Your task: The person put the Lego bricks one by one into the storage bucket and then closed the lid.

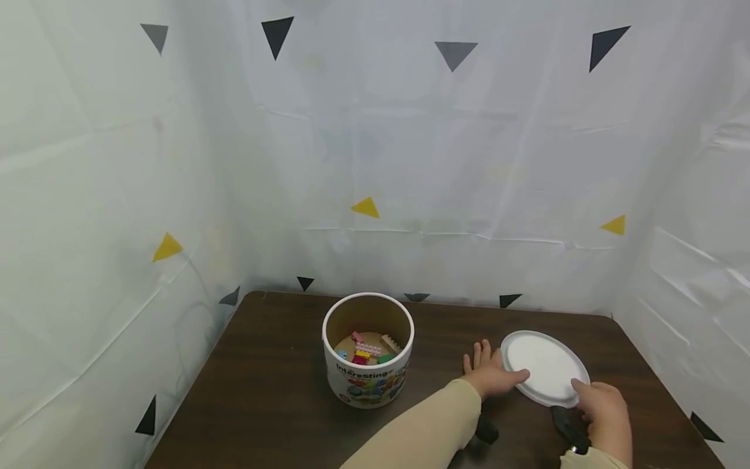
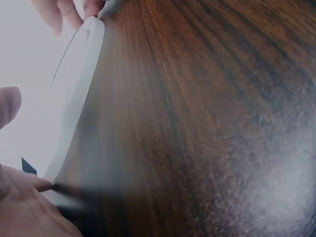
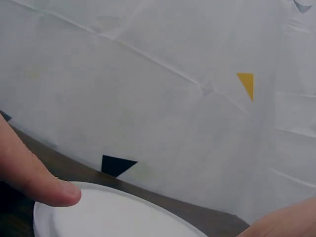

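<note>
A round white lid (image 1: 541, 365) lies between both hands at the right of the dark table. My left hand (image 1: 491, 374) is at its left side with straight, spread fingers, and the thumb reaches over the rim. At the lid's lower right, my right hand (image 1: 603, 407) grips the edge, thumb on top and the other fingers mostly hidden beneath. In the right wrist view, a thumb (image 3: 64, 192) overlaps the lid's (image 3: 113, 212) left edge. The left wrist view shows the rim (image 2: 81, 98) nearly edge-on, with fingertips (image 2: 91, 7) at its upper end.
A white round bucket (image 1: 368, 384) with a printed label stands left of the hands without a cover. Several coloured toy bricks (image 1: 368, 350) lie at its bottom. White sheeting with triangles surrounds the wooden table (image 1: 263, 384) behind and at both sides.
</note>
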`<state>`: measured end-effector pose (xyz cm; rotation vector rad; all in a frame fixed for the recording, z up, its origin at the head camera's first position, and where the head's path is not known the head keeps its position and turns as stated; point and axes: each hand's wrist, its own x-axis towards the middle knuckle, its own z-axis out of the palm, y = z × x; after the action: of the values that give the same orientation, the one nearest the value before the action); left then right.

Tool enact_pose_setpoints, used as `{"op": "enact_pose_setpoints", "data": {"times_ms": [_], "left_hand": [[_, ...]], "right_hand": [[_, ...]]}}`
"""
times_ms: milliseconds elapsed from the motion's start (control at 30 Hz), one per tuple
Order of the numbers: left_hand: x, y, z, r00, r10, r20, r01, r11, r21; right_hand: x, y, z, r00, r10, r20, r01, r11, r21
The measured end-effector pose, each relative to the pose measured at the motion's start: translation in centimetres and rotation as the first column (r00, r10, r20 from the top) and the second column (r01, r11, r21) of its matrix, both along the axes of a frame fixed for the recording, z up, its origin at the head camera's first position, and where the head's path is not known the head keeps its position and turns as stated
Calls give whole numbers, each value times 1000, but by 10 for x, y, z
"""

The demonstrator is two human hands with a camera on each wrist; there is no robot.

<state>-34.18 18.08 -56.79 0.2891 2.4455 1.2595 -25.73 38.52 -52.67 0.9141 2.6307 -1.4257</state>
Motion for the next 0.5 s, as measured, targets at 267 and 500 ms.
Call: {"op": "enact_pose_setpoints", "data": {"times_ms": [267, 500], "left_hand": [[2, 2, -5, 997, 81, -11, -78, 984, 163], [28, -18, -3, 998, 60, 35, -69, 897, 437]], "right_hand": [[0, -1, 9, 989, -130, -71, 119, 982, -147], [12, -11, 49, 965, -5, -263, -84, 941, -327]]}}
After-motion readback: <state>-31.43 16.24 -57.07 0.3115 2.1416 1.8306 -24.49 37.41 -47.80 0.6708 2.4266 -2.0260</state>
